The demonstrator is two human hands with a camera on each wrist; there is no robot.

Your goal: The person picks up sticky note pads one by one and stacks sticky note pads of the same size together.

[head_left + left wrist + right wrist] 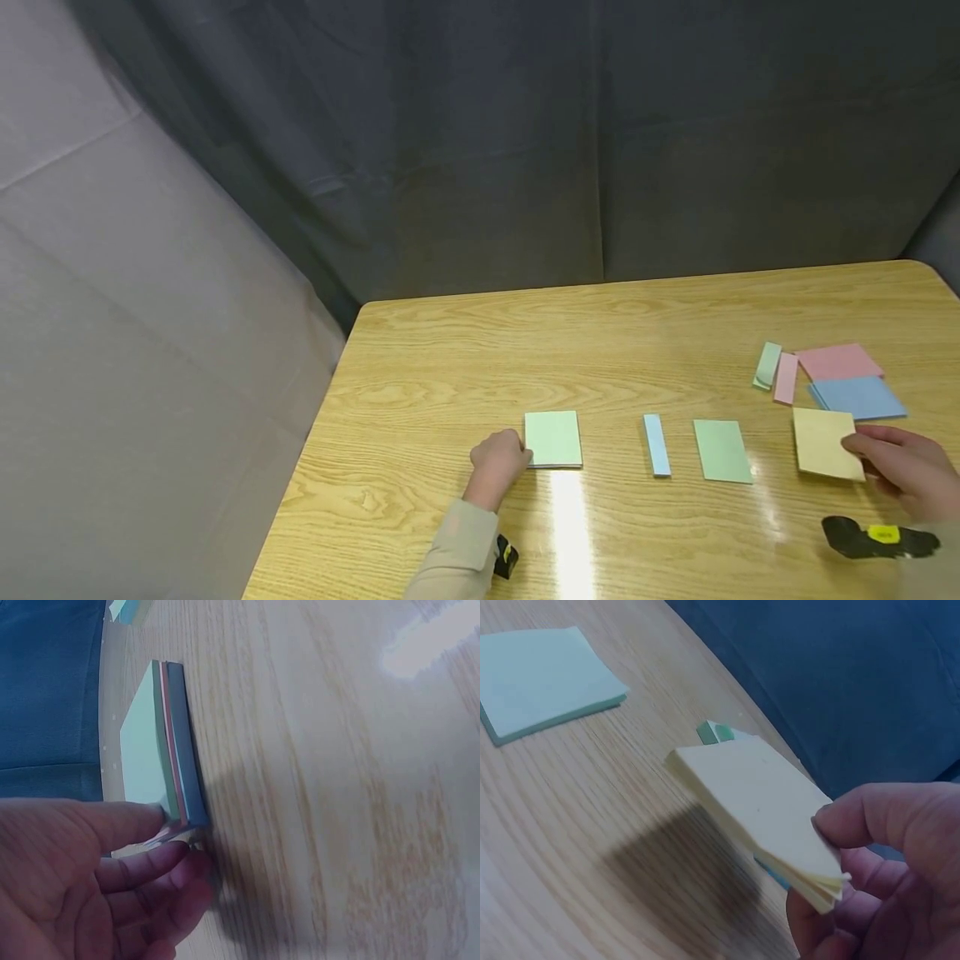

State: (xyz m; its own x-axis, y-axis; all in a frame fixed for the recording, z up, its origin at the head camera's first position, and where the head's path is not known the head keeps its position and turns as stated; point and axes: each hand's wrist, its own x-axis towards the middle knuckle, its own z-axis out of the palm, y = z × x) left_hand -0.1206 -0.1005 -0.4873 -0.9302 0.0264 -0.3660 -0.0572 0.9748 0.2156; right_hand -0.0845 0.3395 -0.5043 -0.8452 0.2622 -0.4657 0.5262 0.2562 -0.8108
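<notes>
At the middle of the table lies a square stack of sticky notes [552, 438], pale green on top with pink and blue layers below. My left hand [500, 457] pinches its near-left edge; in the left wrist view the thumb [131, 823] is on the green top and the fingers curl at the stack's side. On the right, my right hand [903, 467] grips a yellow sticky note pad [827, 444] by its edge, thumb on top. The right wrist view shows this pad [754, 799] raised and tilted, its shadow on the table and its sheets fanning at the gripped corner.
Between the hands lie a narrow blue pad [656, 446] and a green pad [722, 451]. Beyond the right hand are a pink pad [838, 361], a blue pad [861, 397], a narrow green pad [767, 365] and a narrow pink pad [786, 379]. Dark curtains [487, 150] hang behind the table.
</notes>
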